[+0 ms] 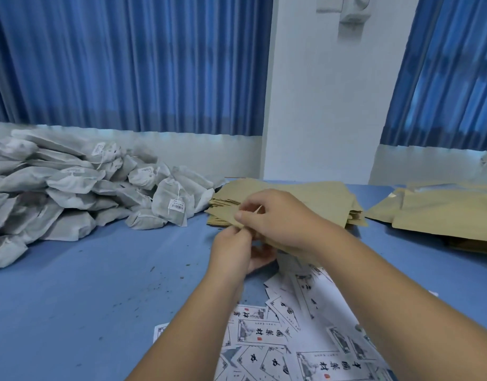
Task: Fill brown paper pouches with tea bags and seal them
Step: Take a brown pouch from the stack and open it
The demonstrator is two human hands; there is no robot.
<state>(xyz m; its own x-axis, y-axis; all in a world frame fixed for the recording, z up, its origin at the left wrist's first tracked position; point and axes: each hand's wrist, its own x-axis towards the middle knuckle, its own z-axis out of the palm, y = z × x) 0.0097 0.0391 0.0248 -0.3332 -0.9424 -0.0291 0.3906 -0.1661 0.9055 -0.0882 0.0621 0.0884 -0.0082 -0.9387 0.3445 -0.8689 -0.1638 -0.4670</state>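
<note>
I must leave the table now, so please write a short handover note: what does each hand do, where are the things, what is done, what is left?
Left hand: pinches the near edge of one brown pouch.
Right hand: pinches the same pouch at its far edge.
Stack of empty pouches: just behind the hands.
Tea bags: big pile at the left of the table.
More pouches at far right; filled or not, I cannot tell.
Done: one pouch taken in hand.
Left: open it, fill it, seal it, then the rest.
</note>
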